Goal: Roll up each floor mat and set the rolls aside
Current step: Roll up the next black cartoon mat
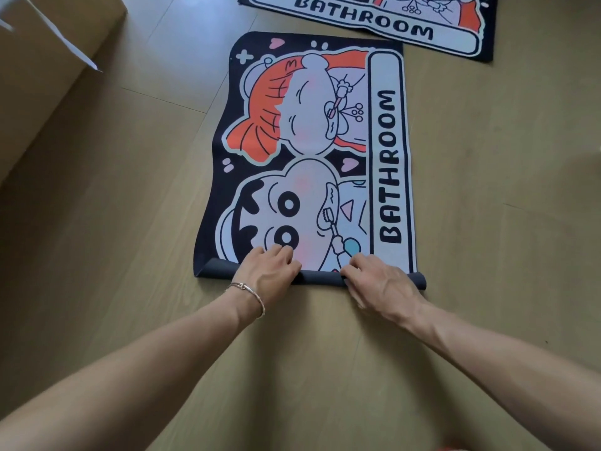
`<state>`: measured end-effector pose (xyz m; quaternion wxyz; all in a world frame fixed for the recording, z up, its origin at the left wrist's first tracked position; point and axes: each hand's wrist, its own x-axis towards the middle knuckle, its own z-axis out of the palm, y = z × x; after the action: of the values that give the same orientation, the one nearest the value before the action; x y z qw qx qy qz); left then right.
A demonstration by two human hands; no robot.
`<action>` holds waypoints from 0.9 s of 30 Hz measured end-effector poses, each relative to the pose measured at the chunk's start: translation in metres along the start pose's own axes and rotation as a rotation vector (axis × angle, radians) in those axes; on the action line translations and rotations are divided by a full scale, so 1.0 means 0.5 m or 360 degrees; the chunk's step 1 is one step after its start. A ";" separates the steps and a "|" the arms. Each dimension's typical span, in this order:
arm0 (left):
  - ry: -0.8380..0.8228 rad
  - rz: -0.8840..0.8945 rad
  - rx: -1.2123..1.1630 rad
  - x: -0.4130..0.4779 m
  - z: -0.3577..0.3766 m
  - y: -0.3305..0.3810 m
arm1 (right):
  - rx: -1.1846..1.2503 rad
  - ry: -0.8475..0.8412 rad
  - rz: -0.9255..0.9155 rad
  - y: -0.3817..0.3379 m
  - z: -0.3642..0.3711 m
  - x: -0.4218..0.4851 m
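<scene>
Head view: the left grip (270, 271) and the right grip (380, 278) sit side by side on the near end of the cartoon floor mat (309, 141). The fingers of both are curled over its dark rolled strip, pinching it. Beyond both grips the mat lies flat on the floor (130, 206). A second mat (374, 24) lies farther beyond.
</scene>
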<state>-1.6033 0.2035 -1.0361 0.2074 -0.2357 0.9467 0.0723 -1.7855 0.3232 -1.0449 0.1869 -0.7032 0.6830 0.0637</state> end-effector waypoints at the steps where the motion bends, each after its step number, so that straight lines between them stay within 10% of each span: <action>1: -0.0002 0.0033 0.0040 -0.004 -0.002 0.002 | -0.0041 0.0038 -0.0044 0.001 0.002 0.000; 9: 0.0108 -0.0038 0.0316 -0.048 0.017 0.022 | -0.0240 0.0194 -0.0069 0.000 0.012 0.004; 27: -0.0105 -0.0146 -0.0316 -0.018 0.008 -0.027 | 0.0007 0.0091 -0.0033 0.007 0.009 0.004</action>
<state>-1.5881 0.1963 -1.0362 0.2172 -0.2958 0.9157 0.1639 -1.7882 0.3231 -1.0504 0.1694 -0.7114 0.6809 0.0401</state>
